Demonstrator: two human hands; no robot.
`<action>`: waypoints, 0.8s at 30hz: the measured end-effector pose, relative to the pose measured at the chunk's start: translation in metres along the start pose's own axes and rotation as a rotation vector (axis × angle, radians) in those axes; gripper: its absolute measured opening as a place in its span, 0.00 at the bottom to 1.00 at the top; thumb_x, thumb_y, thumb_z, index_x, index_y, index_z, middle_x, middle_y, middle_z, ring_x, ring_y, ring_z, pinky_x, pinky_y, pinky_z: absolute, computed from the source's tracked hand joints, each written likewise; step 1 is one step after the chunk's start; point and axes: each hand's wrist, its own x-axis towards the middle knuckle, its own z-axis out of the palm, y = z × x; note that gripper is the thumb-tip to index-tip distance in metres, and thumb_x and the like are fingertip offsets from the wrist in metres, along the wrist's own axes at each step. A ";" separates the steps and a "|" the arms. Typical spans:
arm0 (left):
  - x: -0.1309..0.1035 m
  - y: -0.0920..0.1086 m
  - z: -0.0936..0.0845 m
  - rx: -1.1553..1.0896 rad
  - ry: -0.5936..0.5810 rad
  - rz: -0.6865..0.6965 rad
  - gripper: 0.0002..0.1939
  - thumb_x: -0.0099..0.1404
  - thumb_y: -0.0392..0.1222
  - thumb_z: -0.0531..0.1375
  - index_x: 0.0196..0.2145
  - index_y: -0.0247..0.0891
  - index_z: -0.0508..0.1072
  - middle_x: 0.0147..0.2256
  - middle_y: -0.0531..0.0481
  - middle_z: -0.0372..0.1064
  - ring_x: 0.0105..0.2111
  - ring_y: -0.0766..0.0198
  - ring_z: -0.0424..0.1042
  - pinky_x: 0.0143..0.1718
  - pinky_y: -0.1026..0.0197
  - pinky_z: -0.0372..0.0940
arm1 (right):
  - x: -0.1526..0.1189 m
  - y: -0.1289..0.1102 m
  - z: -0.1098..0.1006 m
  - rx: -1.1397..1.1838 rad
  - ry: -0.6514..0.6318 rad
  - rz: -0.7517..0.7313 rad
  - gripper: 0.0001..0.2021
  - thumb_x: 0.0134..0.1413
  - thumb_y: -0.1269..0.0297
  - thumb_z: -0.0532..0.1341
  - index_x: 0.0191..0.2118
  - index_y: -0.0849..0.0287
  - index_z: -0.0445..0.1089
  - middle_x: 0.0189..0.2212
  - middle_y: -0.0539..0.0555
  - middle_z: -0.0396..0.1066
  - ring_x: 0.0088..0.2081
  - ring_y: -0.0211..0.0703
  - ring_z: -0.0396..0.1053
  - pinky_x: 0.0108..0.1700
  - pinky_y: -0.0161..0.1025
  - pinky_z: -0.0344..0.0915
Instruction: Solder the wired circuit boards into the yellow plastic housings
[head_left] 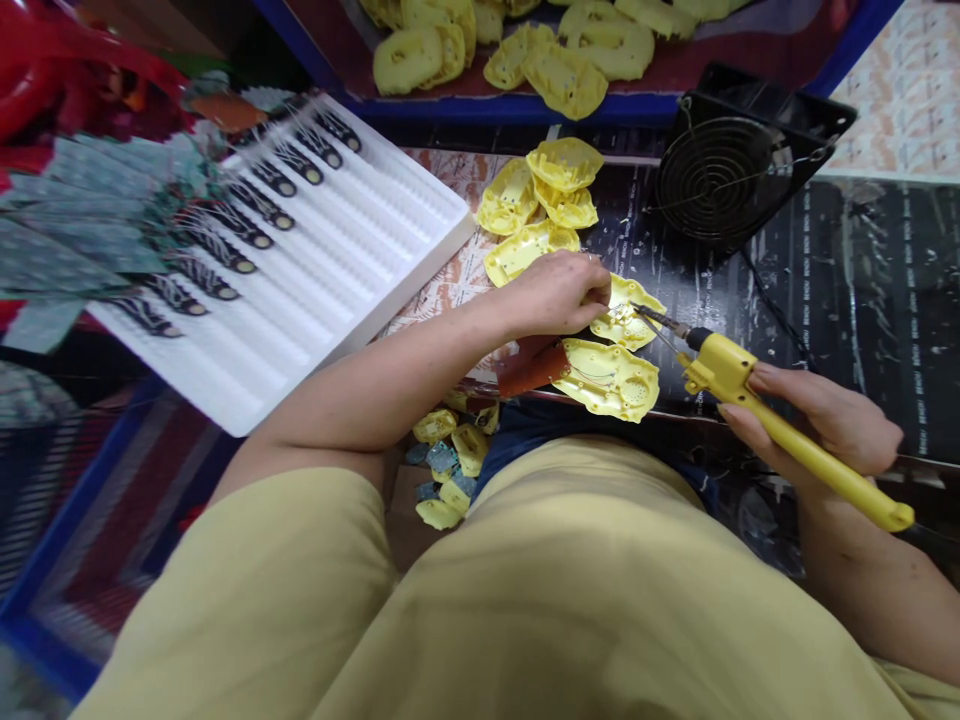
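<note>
My right hand [832, 420] grips a yellow soldering gun [787, 425], whose dark tip points left over a yellow plastic shell [630, 310]. The fingers of my left hand [566, 290] are pinched together at that shell's left edge; what they hold is too small to make out. Just below, nearer my body, lies a second yellow shell [611, 380] with thin wires and a round speaker grille. An orange-brown piece [532, 367] touches its left end. More yellow shells [532, 250] lie beyond my left hand.
A white ridged foam tray [330, 270] at the left bears black parts with wires and green boards [82, 220]. A black fan [720, 180] stands at the back right. Behind is a blue-rimmed crate [480, 112] of yellow shells. Scraps [450, 460] lie below the table edge.
</note>
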 end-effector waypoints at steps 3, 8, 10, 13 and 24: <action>0.000 -0.002 0.003 -0.043 0.048 -0.003 0.10 0.68 0.36 0.60 0.41 0.37 0.83 0.42 0.46 0.82 0.48 0.55 0.80 0.55 0.53 0.70 | -0.002 -0.003 0.000 0.046 0.001 0.016 0.17 0.63 0.64 0.75 0.56 0.55 0.77 0.37 0.50 0.85 0.30 0.42 0.83 0.32 0.32 0.78; 0.001 -0.007 0.012 -0.267 0.181 -0.070 0.09 0.68 0.37 0.62 0.42 0.36 0.83 0.39 0.48 0.83 0.41 0.61 0.79 0.50 0.57 0.71 | -0.009 -0.006 -0.001 -0.029 0.042 0.144 0.25 0.65 0.64 0.74 0.65 0.53 0.74 0.41 0.53 0.85 0.33 0.46 0.84 0.36 0.36 0.81; 0.002 -0.010 0.014 -0.358 0.207 -0.090 0.09 0.67 0.37 0.63 0.41 0.35 0.83 0.37 0.49 0.82 0.38 0.63 0.78 0.48 0.59 0.71 | -0.012 -0.007 -0.002 -0.047 0.023 0.179 0.27 0.65 0.65 0.73 0.68 0.51 0.72 0.42 0.54 0.85 0.34 0.47 0.84 0.37 0.37 0.81; 0.004 -0.014 0.014 -0.431 0.198 -0.098 0.10 0.66 0.37 0.64 0.42 0.34 0.84 0.35 0.50 0.81 0.36 0.64 0.78 0.45 0.60 0.71 | -0.015 -0.007 -0.001 -0.040 0.008 0.190 0.28 0.66 0.65 0.73 0.69 0.49 0.71 0.42 0.54 0.85 0.35 0.48 0.84 0.38 0.39 0.82; -0.001 -0.007 0.004 -0.399 0.020 -0.062 0.09 0.65 0.36 0.64 0.41 0.36 0.85 0.37 0.50 0.83 0.39 0.63 0.79 0.49 0.59 0.71 | -0.016 -0.006 0.002 0.016 0.016 0.216 0.29 0.66 0.64 0.73 0.69 0.46 0.72 0.44 0.53 0.85 0.35 0.48 0.84 0.38 0.39 0.82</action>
